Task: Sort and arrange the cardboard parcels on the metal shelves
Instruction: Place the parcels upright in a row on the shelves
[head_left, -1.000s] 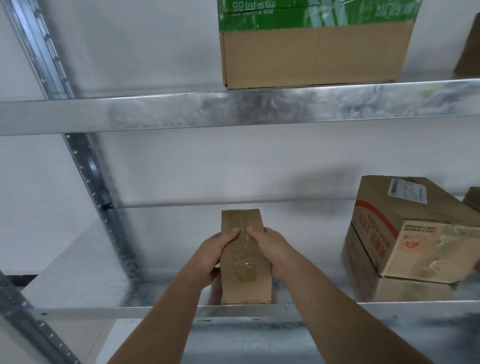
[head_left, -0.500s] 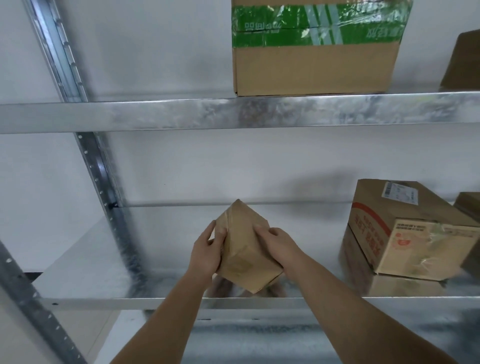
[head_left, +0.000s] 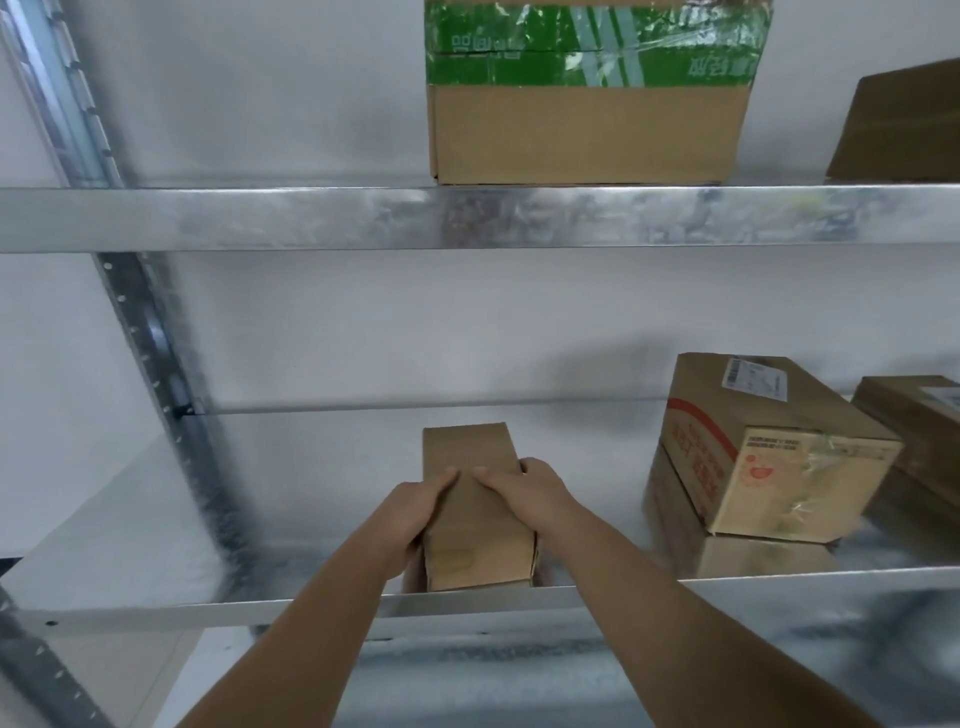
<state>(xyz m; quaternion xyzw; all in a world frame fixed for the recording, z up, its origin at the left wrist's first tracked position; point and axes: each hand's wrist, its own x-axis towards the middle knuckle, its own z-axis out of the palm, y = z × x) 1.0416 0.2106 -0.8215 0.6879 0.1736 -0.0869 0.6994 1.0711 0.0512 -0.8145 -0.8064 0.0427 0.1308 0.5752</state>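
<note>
Parcel, small, plain brown cardboard: stands on the middle shelf close to its front lip, roughly centred in view, long side running front to back, near end face toward the camera. Left hand: pressed to the parcel's left side, fingers curled over the top edge, gripping it. Right hand: on the parcel's right side, fingers likewise curled over the top and gripping; the tips of both hands nearly meet on the upper face. Both forearms enter from the bottom of the view, bare. Printed carton: red and orange markings on its faces, white shipping label on top, clear tape across the near face; stands on the same shelf to the right of the parcel, well apart from it, turned at an angle, its reflection showing in the metal below. Dark brown parcel: at the right edge, just beyond the printed carton, partly cut off. Perforated upright: left, galvanised, rising behind the shelf. Upper shelf: front beam crossing the whole view. Green-topped carton: large, on the upper shelf right of centre, taped green band above plain brown. Brown box corner: far right, same level. White wall: behind all.
</note>
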